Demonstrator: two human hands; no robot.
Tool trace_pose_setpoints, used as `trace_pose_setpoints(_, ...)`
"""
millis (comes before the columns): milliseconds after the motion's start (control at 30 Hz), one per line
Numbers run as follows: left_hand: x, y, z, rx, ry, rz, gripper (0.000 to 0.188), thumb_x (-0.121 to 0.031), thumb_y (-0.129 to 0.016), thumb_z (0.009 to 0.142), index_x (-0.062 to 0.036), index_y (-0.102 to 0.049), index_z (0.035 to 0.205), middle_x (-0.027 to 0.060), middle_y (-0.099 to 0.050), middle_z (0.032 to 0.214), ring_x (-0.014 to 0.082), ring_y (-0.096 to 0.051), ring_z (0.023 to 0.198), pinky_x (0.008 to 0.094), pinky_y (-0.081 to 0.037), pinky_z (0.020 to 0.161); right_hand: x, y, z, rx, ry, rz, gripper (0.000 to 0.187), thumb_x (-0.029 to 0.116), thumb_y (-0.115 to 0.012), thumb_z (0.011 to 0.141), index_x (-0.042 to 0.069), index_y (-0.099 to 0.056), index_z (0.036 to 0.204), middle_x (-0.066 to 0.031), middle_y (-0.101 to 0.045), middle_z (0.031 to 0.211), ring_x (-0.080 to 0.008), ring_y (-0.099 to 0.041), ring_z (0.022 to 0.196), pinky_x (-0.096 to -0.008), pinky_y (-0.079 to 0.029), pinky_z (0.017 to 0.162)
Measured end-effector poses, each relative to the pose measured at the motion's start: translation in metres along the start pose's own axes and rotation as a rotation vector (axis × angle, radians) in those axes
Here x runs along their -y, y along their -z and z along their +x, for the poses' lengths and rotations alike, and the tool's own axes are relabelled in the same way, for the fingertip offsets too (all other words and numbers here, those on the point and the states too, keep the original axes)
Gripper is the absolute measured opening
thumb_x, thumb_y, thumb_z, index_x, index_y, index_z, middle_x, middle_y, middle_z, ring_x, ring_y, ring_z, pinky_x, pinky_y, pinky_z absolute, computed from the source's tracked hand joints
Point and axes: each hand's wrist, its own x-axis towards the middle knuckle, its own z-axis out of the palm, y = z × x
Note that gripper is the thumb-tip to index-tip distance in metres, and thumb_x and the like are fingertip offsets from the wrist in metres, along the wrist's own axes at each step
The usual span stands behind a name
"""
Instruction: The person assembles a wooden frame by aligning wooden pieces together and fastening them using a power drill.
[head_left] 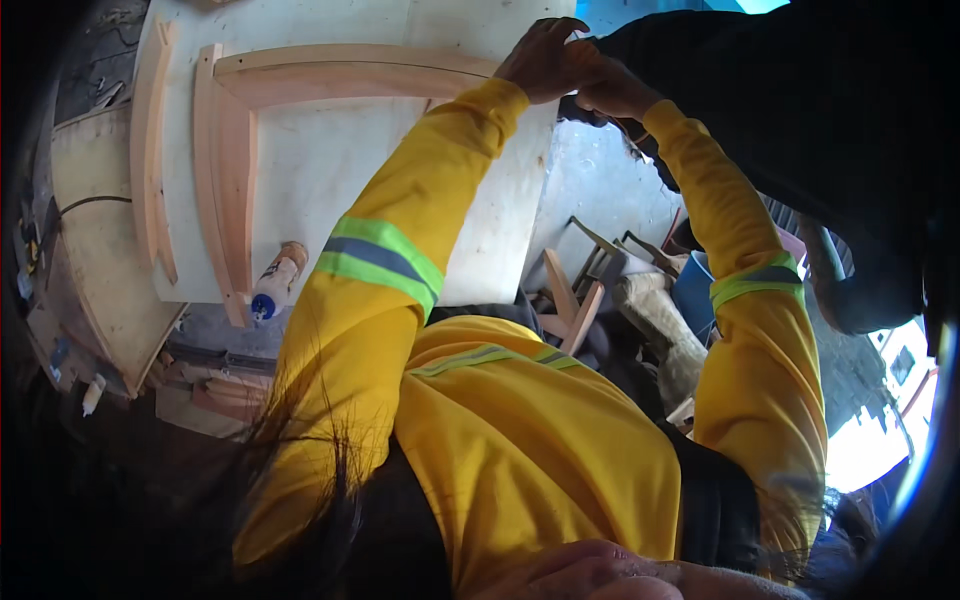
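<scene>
Both my arms, in yellow sleeves with reflective bands, stretch out to the top of the view. My left hand (pixel 545 62) is at the far end of a curved wooden rail (pixel 350 72), its fingers curled. Close against it, my right hand (pixel 618 90) is closed too. Whatever is between the fingers is too small and dark to make out. The rail meets an upright wooden leg (pixel 236 190) at its left end, and both lie on a pale board tabletop (pixel 390 200). Another curved wooden piece (pixel 150 150) lies farther left.
A whitish bottle with a blue cap (pixel 279 281) lies by the leg's lower end. A person in dark clothing (pixel 760 110) stands close at the right. Below the board's right edge are wood offcuts (pixel 580 315) and a blue bucket (pixel 694 290). A curved plywood sheet (pixel 105 240) stands at left.
</scene>
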Motion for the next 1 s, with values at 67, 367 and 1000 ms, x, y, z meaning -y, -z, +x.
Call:
trace_pose_setpoints(67,0.019,0.034,-0.021,-0.009,-0.035,0.128,0.078,-0.051,-0.08,0.083,0.0022,-0.054,0.133,0.0242,-0.055,0.141,0.038,-0.051,0.133,0.0476,-0.042,0.112,0.004,-0.009,-0.006,-0.136,0.064,-0.187,0.023,0.018,-0.068,0.08,0.003,-0.07,0.096,-0.0191,-0.074,0.088,-0.0346,-0.073,0.081,-0.0437,-0.057,0.077)
trace_pose_setpoints(367,0.042,0.099,-0.163,0.057,0.198,0.444,0.099,-0.062,-0.068,0.088,0.006,-0.034,0.151,0.028,-0.044,0.152,0.0437,-0.04,0.143,0.0493,-0.032,0.12,-0.035,-0.136,-0.117,-0.625,-0.063,0.263,0.036,0.016,-0.078,0.078,0.0,-0.069,0.109,-0.0179,-0.075,0.099,-0.0301,-0.075,0.094,-0.0397,-0.059,0.084)
trace_pose_setpoints(1000,-0.167,0.337,-0.474,0.123,1.04,-0.356,0.05,-0.025,-0.077,0.093,0.0011,-0.059,0.131,0.015,-0.07,0.122,0.0237,-0.068,0.112,0.0376,-0.054,0.098,0.104,-0.307,-0.024,-0.453,-0.147,-0.343,0.111,0.022,-0.087,0.063,0.002,-0.029,0.155,-0.023,-0.05,0.139,-0.0441,-0.052,0.127,-0.0558,-0.047,0.102)
